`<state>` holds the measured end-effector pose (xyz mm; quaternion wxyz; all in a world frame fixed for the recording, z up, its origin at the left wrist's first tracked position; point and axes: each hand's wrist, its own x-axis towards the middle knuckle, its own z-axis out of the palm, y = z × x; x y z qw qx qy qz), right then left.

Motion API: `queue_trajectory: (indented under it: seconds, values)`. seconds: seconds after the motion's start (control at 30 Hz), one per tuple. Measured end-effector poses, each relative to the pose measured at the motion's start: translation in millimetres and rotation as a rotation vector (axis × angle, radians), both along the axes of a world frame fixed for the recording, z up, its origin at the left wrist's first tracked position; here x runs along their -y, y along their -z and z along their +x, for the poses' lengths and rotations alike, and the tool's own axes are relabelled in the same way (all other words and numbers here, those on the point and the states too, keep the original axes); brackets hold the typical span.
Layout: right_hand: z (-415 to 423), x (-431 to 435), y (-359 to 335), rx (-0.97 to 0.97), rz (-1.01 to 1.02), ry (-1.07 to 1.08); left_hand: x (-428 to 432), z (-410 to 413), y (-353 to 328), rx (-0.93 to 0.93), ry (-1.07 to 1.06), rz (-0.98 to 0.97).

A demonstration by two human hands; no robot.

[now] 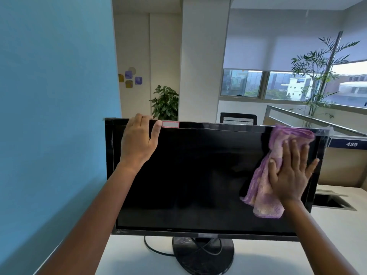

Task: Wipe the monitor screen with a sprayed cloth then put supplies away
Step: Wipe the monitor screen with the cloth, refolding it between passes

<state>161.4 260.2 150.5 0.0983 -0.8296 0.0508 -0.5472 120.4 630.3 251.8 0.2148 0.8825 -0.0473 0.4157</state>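
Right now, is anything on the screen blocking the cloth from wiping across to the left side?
Nothing visible does. The right hand presses the purple cloth flat; the screen leftward is bare. The left hand only grips the top edge.

A blue wall [55,96] is seen on the left, with a white column [200,60] further back. Coloured squares [130,78] are fixed to a cream wall beside a leafy potted plant [165,103]. Daylight is admitted through windows [278,85] under half-lowered roller blinds [268,50]. A black mesh chair [238,118] and a partition marked 439 [351,144] are visible beyond the white desk [327,231]
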Motion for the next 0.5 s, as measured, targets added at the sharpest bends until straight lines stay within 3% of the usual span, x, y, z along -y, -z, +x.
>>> queue_trajectory:
  seconds: [0.2, 0.27, 0.4, 0.5]
  values:
    - [-2.8, -31.3, 5.1, 0.038, 0.613, -0.058, 36.4, -4.3, 11.1, -0.044, 0.081, 0.115]
    - [-4.2, -58.8, 5.9, 0.053, 0.711, -0.089, 51.4, -2.8, 15.0, -0.049, 0.096, 0.140]
    - [-10.5, -122.7, 23.3, -0.004, 0.508, -0.177, 80.4, 1.4, 17.4, -0.069, 0.116, 0.176]
    - [-14.7, -160.3, 46.5, -0.046, 0.071, -0.279, 97.2, 1.3, 16.1, -0.042, 0.130, 0.192]
